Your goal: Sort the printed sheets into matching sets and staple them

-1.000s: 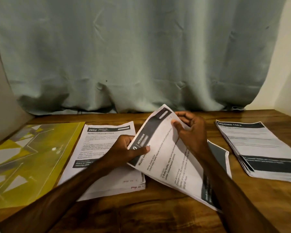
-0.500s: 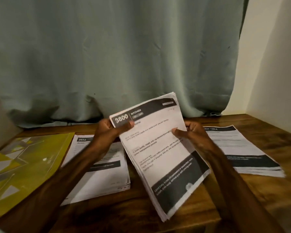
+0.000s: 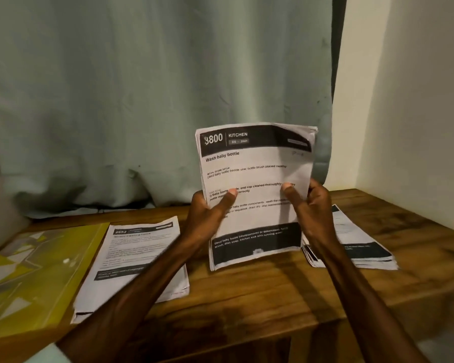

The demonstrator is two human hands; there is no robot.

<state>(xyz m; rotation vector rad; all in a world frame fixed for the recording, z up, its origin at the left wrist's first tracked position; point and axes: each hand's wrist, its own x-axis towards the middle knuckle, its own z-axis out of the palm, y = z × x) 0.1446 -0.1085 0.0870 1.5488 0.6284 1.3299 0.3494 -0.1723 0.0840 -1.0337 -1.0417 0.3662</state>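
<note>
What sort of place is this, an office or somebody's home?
Probably a home corner serving as a desk, though I can't be sure: a wooden table stands against a pale green curtain and a bare cream wall, with piles of printed sheets on it.

wooden table point(image 3: 247, 297) with paper stacks point(image 3: 136, 258), yellow folder point(image 3: 32, 279)

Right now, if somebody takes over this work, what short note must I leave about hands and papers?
Left hand: grip on the left edge of the 3800 stack.
Right hand: grip on its right edge.
It stands upright over the table.
The 2652 stack lies flat at left, a third stack at right, the yellow folder far left.
Done: three piles formed.
Left: stapling; no stapler in view.
</note>
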